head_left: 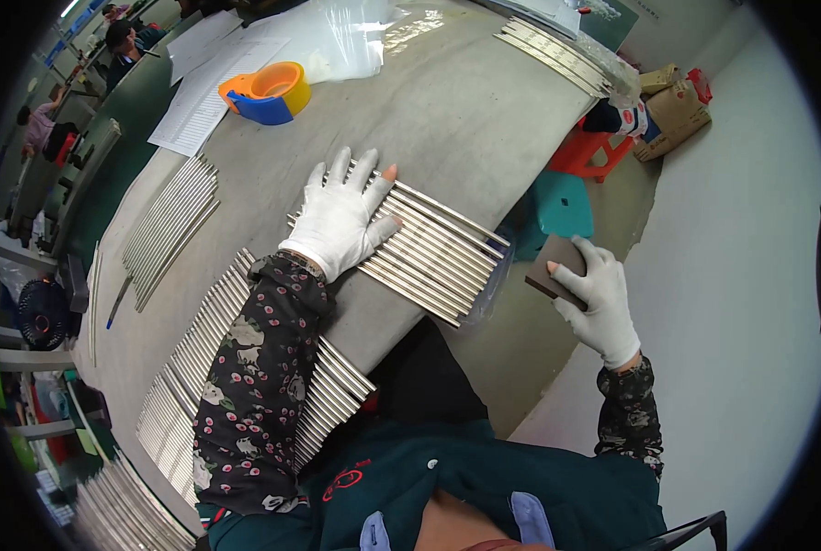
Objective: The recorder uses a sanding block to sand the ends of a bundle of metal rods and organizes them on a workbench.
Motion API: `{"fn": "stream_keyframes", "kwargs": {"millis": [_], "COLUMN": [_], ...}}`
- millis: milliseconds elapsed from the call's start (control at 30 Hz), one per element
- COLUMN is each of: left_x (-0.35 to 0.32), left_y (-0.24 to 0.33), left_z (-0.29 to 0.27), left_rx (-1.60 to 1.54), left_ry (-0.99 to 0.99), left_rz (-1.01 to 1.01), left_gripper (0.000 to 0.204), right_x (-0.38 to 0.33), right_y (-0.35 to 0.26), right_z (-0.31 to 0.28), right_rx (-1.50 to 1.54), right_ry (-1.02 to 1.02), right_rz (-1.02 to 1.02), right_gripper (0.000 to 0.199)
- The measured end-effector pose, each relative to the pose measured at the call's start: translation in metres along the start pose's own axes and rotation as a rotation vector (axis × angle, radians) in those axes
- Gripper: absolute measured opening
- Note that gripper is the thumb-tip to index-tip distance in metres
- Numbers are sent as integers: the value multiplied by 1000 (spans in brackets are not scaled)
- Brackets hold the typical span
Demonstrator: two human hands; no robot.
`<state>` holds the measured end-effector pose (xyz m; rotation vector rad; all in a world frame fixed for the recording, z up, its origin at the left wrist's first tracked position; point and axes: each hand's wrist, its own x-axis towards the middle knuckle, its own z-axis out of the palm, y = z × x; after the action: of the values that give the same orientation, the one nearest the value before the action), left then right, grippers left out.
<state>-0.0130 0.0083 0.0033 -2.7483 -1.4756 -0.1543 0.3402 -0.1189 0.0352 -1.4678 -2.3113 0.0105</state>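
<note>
My left hand point(337, 220), in a white glove with some fingertips bare, lies flat with its fingers spread on a row of shiny metal rods point(438, 248). The rods lie side by side, and their ends reach over the table's right edge. Away from the table, to the right, my right hand point(599, 298) in a similar glove grips a flat brown rectangular block point(557, 268), which looks like a sanding sponge. Thumb and fingers hold it by its sides, apart from the rods. Under and beside my left forearm lies a larger batch of metal rods point(332, 395).
Another rod bundle point(171, 220) lies at the left beside a blue pen point(119, 298). Farther back are a tape roll in a blue-orange holder point(268, 94), paper sheets point(194, 119) and flat strips point(553, 57). Teal point(557, 207) and red stools point(594, 151) stand right of the table point(410, 119), near a wall.
</note>
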Motion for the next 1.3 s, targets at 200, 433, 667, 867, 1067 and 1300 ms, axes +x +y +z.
{"fn": "stream_keyframes", "kwargs": {"millis": [200,433,667,867,1067,1300], "left_x": [-11,-16,-16,-20,-28,-28], "left_y": [-3,-3,-1,-2,-3,-3], "left_z": [1,-1,0,0,-2,-3], "left_rx": [24,15,9,18,35,24], "left_ry": [17,8,20,17,2,-11], "left_rz": [18,15,1,14,14,5], "left_gripper": [70,70,71,69,68,69], "right_x": [-12,77,12,-16,18,70], "right_y": [0,-52,-18,-11,-38,-63], "right_z": [24,38,7,20,19,43], "right_rx": [-4,-10,-155,41,0,-19], "right_ry": [82,144,69,129,130,91], "right_rz": [59,-119,-104,30,-68,-78], "right_gripper": [60,51,54,57,56,50]}}
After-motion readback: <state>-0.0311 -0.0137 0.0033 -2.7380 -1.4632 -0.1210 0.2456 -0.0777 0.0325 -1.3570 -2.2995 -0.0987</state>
